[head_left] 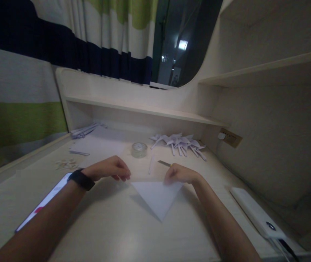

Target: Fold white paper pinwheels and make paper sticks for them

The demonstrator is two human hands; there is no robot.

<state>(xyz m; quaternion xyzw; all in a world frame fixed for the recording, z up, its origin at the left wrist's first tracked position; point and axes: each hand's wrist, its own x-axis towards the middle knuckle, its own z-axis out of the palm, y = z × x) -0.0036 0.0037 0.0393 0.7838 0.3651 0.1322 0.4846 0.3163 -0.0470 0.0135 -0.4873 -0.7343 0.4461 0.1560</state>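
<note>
A white sheet of paper (158, 198), folded into a triangle, points downward over the desk and casts a shadow. My right hand (179, 174) pinches its upper edge near the right corner. Just off the left corner is my left hand (114, 169), with fingers loosely bent and slightly apart, holding nothing that I can see; a dark watch band circles that wrist. Beyond my right hand lies a cutter knife (164, 163), its handle partly hidden by the fingers. Beside it are a thin white paper stick (151, 165) and a clear roll of tape (139, 150).
Several paper pinwheels (181, 142) lie at the back right. A stack of white paper (103, 142) and a scatter of small pale pieces (66, 164) are at the left. A lit phone (44, 202) lies under my left forearm; a white power strip-like box (256, 213) with cables is at the right.
</note>
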